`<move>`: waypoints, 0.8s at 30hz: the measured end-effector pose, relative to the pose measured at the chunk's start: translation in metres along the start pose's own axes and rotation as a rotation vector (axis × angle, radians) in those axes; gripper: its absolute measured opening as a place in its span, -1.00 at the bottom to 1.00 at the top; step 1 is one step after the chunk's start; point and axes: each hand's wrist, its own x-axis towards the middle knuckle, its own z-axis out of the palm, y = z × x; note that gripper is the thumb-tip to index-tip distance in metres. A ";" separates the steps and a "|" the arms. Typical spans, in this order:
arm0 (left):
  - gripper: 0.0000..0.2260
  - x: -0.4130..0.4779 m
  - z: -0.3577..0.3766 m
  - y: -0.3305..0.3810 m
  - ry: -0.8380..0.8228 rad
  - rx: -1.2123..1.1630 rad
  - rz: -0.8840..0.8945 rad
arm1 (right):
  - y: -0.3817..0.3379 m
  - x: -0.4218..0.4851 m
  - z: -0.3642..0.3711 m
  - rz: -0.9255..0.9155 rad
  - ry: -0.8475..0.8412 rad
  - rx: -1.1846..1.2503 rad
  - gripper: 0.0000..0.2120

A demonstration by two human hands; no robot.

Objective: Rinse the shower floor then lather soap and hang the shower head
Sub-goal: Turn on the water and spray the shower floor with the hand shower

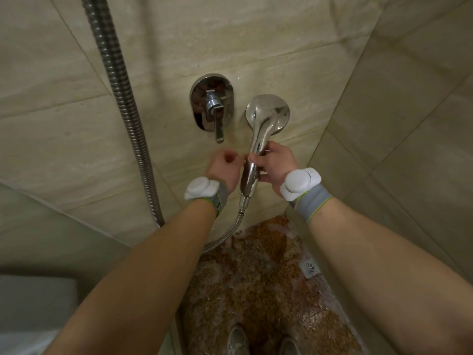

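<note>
A chrome shower head [266, 116] points up in front of the beige tiled wall, its round face turned to the wall. My right hand [275, 163] grips its handle. My left hand [225, 166] hovers just left of the handle with curled fingers and holds nothing that I can see. A ribbed metal hose [122, 98] runs from the handle's base down, then up the wall at the left. The chrome mixer tap [212, 103] with its lever hanging down sits on the wall left of the shower head. The brown speckled shower floor [258, 275] below is wet and foamy.
A square metal floor drain [310, 269] lies at the floor's right side by the wall. My two shoes [238, 339] stand on the floor at the bottom. A pale ledge [35, 303] is at the lower left. Tiled walls meet in a corner on the right.
</note>
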 end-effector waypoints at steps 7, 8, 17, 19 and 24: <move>-0.75 -0.049 0.011 -0.014 -0.230 -0.124 0.009 | 0.017 -0.032 -0.021 -0.018 0.032 0.121 -0.81; -0.79 -0.057 0.012 -0.013 -0.247 -0.145 0.008 | 0.018 -0.040 -0.024 -0.023 0.029 0.138 -0.82; -0.70 -0.157 0.027 -0.008 -0.264 -0.194 0.052 | 0.046 -0.102 -0.074 -0.082 -0.052 0.115 -0.89; -0.71 -0.183 0.037 -0.011 -0.229 -0.158 0.056 | 0.054 -0.118 -0.084 -0.101 -0.042 0.093 -0.86; -0.75 -0.233 0.055 -0.017 -0.171 -0.145 0.028 | 0.070 -0.154 -0.107 -0.075 -0.108 0.115 -0.81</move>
